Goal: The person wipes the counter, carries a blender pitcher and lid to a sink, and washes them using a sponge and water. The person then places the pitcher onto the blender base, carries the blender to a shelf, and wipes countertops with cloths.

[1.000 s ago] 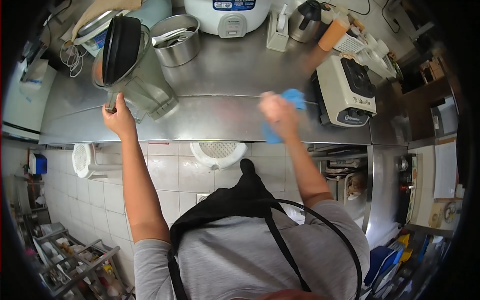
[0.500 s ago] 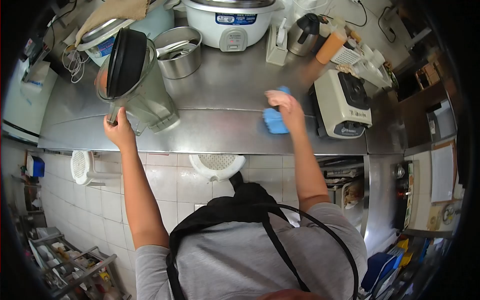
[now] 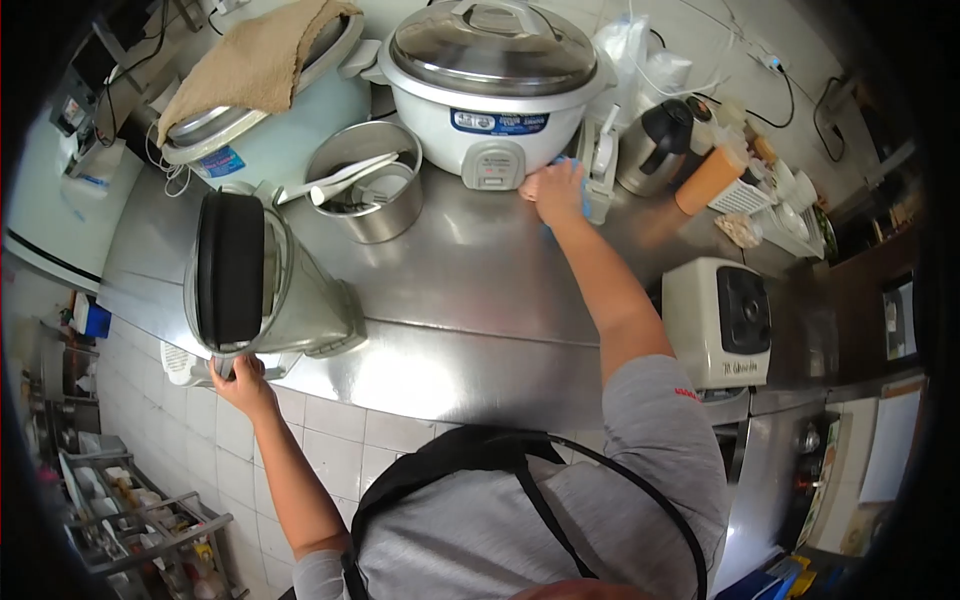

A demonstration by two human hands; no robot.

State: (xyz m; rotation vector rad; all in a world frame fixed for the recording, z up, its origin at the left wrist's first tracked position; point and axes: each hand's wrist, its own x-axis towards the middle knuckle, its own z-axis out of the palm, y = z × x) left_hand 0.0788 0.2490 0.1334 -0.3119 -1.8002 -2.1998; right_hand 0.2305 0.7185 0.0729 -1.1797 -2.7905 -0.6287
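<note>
My left hand [image 3: 243, 386] is closed round the handle of a clear blender jar [image 3: 312, 292], which stands at the counter's left side. A black lid [image 3: 230, 270] covers its mouth. Toward the back, my right hand [image 3: 556, 190] presses a blue cloth [image 3: 584, 196] against the steel counter [image 3: 470, 270]; a pinkish piece of cloth also shows at its fingers. That hand is close beside the base of a large white rice cooker [image 3: 490, 130]. On the right stands the blender base [image 3: 712, 322], apart from the jar.
A steel pot [image 3: 375, 222] with utensils stands behind the jar. Further back left is another cooker [image 3: 310, 120] under a brown cloth [image 3: 255, 65]. A steel jug [image 3: 650, 150], an orange bottle [image 3: 708, 180] and a white basket [image 3: 740, 197] line the back right.
My right hand has moved the cloth from near the counter's front to the back, beside the rice cooker. The view has shifted, while my left hand still grips the jar handle.
</note>
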